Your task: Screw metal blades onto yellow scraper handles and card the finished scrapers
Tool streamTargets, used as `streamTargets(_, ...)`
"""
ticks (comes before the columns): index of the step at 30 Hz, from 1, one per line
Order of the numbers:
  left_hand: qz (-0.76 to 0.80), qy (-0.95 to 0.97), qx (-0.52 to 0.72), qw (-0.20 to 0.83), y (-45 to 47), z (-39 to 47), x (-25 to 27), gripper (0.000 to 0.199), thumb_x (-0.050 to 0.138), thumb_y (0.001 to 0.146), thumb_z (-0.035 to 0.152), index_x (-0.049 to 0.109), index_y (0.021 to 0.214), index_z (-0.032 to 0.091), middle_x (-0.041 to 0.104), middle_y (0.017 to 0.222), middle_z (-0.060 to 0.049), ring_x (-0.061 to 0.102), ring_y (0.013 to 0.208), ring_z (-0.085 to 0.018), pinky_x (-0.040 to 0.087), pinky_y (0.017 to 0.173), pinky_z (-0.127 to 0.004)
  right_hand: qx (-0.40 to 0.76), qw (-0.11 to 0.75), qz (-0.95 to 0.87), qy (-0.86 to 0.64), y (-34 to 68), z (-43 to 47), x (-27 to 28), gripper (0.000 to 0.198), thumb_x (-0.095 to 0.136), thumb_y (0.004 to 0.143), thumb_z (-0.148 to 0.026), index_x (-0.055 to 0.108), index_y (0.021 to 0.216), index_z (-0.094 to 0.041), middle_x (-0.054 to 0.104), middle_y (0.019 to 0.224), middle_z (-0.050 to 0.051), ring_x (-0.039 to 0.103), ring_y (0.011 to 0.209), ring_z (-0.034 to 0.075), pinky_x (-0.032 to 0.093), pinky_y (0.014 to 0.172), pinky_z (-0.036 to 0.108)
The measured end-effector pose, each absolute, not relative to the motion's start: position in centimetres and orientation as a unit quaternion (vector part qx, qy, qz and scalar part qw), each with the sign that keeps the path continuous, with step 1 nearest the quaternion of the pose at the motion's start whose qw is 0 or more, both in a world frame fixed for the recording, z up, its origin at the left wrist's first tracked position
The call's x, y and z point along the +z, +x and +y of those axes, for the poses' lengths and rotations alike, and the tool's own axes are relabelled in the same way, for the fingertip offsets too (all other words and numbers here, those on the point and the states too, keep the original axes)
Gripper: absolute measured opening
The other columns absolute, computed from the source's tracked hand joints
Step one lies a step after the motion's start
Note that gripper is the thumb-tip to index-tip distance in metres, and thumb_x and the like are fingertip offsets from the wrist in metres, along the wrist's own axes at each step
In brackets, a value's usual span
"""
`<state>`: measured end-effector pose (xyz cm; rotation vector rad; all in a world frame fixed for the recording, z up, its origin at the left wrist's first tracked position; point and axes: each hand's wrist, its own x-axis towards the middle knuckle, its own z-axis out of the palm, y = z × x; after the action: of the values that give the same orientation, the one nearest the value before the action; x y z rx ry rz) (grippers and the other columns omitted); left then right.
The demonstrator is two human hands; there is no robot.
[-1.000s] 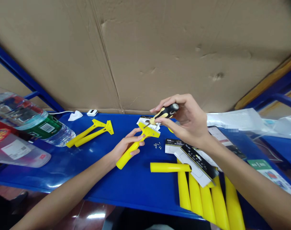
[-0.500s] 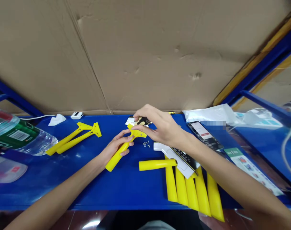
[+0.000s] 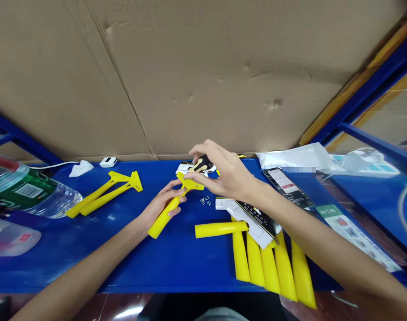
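My left hand (image 3: 161,203) is closed around the upper handle of a yellow scraper (image 3: 163,220), whose flared head points up and away from me. Over that head my right hand (image 3: 220,174) is curled, its thumb by the scraper head's far edge. Between right thumb and fingers sits a stubby screwdriver (image 3: 201,164) with a black and cream handle; its tip is hidden. Several small screws and nuts (image 3: 205,200) lie just right of the scraper. A loose yellow handle tube (image 3: 220,229) lies nearer me.
Two yellow scrapers (image 3: 111,194) lie left, by a large water bottle (image 3: 29,187). On the right, several yellow handle tubes (image 3: 270,267) lie under a printed card (image 3: 253,223). A phone (image 3: 287,186) and a white plastic bag (image 3: 293,156) are beyond. Cardboard (image 3: 203,80) stands behind.
My right fingers have lifted slightly, and more of the screwdriver handle shows, tilted differently. My left hand and the scraper have stayed nearly in place.
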<state>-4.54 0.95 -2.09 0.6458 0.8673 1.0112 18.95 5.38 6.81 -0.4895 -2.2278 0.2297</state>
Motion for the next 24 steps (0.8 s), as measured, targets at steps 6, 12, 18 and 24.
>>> streamTargets(6,0.398,0.289,0.462,0.738,-4.42,0.84,-1.73,0.046,0.085,0.084,0.016,0.063,0.124,0.021,0.063,0.091,-0.002,0.060,0.060,-0.008,0.035,0.033,-0.012,0.114,0.413,-0.896,-0.116,19.22,5.80,6.80,0.043,0.056,0.107,-0.022,0.049,0.150,-0.024,0.064,0.137,0.014,0.063,0.127,0.028,0.057,0.108,0.051)
streamTargets(12,0.391,0.291,0.461,0.741,-4.52,0.89,-2.02,0.049,0.085,0.084,0.017,0.062,0.128,0.021,0.063,0.089,-0.001,0.060,0.060,-0.008,0.037,0.034,-0.011,0.117,0.396,-0.900,-0.137,19.13,5.29,7.31,0.050,0.061,0.106,-0.028,0.046,0.153,-0.021,0.059,0.145,0.018,0.061,0.130,0.031,0.055,0.109,0.054)
streamTargets(18,0.380,0.292,0.465,0.744,-4.62,1.01,-2.41,0.048,0.086,0.083,0.016,0.063,0.124,0.022,0.062,0.094,-0.001,0.064,0.067,-0.010,0.036,0.033,-0.012,0.080,0.414,-0.893,-0.154,19.26,5.28,7.49,0.020,0.065,0.105,-0.031,0.063,0.123,-0.021,0.071,0.109,0.009,0.069,0.095,0.023,0.061,0.087,0.040)
streamTargets(24,0.380,0.284,0.473,0.742,-4.81,1.10,-2.48,0.049,0.085,0.084,0.016,0.063,0.126,0.022,0.063,0.096,-0.002,0.061,0.065,-0.008,0.036,0.034,-0.011,0.110,0.373,-0.911,-0.139,19.19,5.04,7.35,0.041,0.058,0.107,-0.025,0.051,0.147,-0.024,0.066,0.133,0.013,0.068,0.119,0.028,0.060,0.100,0.047)
